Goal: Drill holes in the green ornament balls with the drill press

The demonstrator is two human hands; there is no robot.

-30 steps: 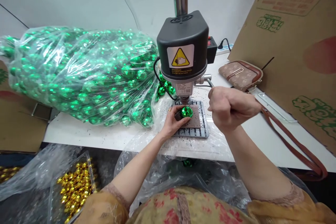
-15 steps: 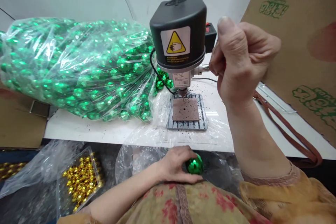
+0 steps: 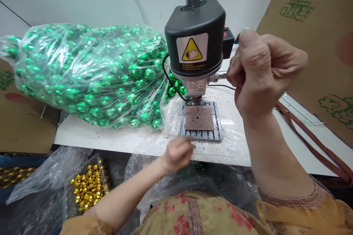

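Note:
A small bench drill press (image 3: pixel 195 40) with a black head and a yellow warning sticker stands on the white table. My right hand (image 3: pixel 261 69) is closed around the end of its feed handle (image 3: pixel 219 76). Below the chuck, a brown square pad (image 3: pixel 200 119) with a hole lies on the slotted metal base (image 3: pixel 202 136), scattered with dark shavings. My left hand (image 3: pixel 179 154), slightly blurred, has its fingers curled in front of the base; what they may hold is hidden. Just past the table's front edge, a green faceted ball (image 3: pixel 200 166) shows low down, partly covered.
A large clear bag (image 3: pixel 93 77) full of green faceted balls fills the table's left side. More green balls (image 3: pixel 176 86) lie behind the drill. Gold balls (image 3: pixel 89 187) sit in a clear bin at lower left. A cardboard box (image 3: pixel 317 44) and brown strap (image 3: pixel 311 147) are at right.
My left hand has let go of the green ball and moved up toward the drill base, its fingers curling. The ball is lower now. My right hand stays on the handle; the view has shifted slightly.

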